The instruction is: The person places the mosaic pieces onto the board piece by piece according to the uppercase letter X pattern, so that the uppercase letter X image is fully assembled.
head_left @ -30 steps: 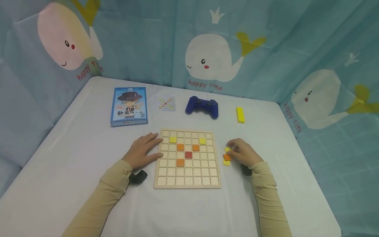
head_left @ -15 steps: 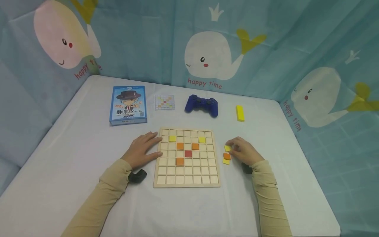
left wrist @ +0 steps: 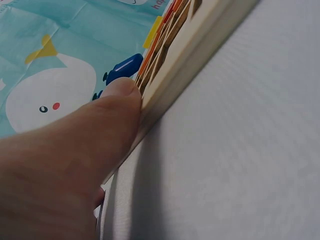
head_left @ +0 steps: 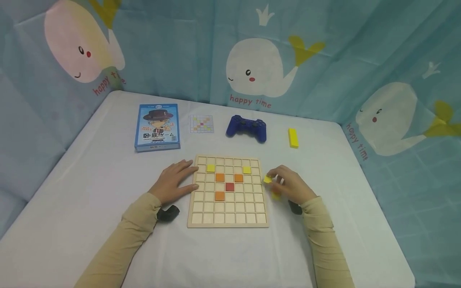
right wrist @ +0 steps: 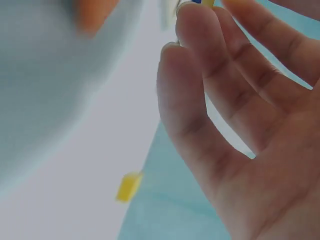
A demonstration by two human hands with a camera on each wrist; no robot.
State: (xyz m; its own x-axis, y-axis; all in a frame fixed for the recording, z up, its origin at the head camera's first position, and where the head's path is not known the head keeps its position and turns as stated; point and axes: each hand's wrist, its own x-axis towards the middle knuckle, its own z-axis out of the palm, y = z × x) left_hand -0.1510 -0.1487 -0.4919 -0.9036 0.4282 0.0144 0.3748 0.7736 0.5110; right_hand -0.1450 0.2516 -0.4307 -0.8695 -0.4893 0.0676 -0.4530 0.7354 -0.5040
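A wooden grid board lies on the white table. Set in its cells are two yellow tiles, three orange tiles and one red tile. My left hand lies at the board's left edge, fingers spread, with fingertips and thumb touching the rim. In the left wrist view the thumb rests against the board's side. Just off the board's right edge, my right hand pinches a yellow tile between thumb and fingertips. Below that hand, an orange tile and a yellow one are partly hidden and blurred.
Behind the board lie a blue game box, a card with a coloured grid pattern, a blue game controller and a yellow block. A whale-print curtain hangs around the table's back and sides.
My right hand has lifted the yellow tile from beside the other loose tiles and moved it left toward the board. My left hand has stayed at the board's edge.
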